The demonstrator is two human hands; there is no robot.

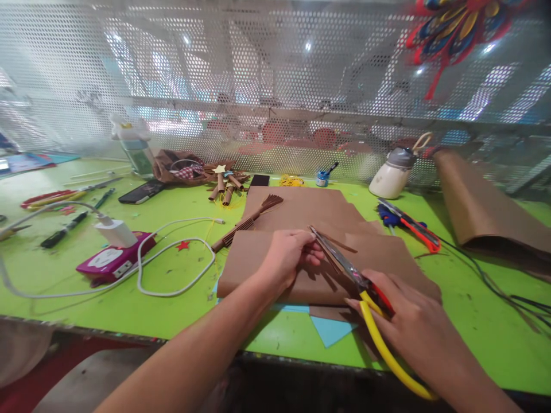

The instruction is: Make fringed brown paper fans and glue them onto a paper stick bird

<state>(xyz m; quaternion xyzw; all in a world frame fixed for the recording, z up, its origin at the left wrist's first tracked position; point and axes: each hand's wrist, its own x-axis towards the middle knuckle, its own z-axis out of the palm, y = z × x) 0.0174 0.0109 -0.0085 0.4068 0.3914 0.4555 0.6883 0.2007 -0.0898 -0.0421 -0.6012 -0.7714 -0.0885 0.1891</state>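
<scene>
My right hand (400,307) grips a pair of scissors (348,269) with one yellow and one red handle, its blades pointing up and left. Between the fingers of my left hand (297,255) is a thin brown paper strip (329,255), pinched close to the scissor tips. The blades lie along the strip; whether they cut it at this instant I cannot tell. Beneath both hands spread folded sheets of brown paper (258,258), with light blue paper (331,330) showing under the front edge. A rolled brown paper piece with a fringed end (249,221) rests behind my left hand.
On the green table (181,318), a purple power strip (116,258) with a white charger and cable sits left. A phone (142,191) lies behind it. To the right are a red utility knife (413,229), a cream bottle (391,175) and rolled brown paper (491,212). Perforated metal (258,69) stands behind.
</scene>
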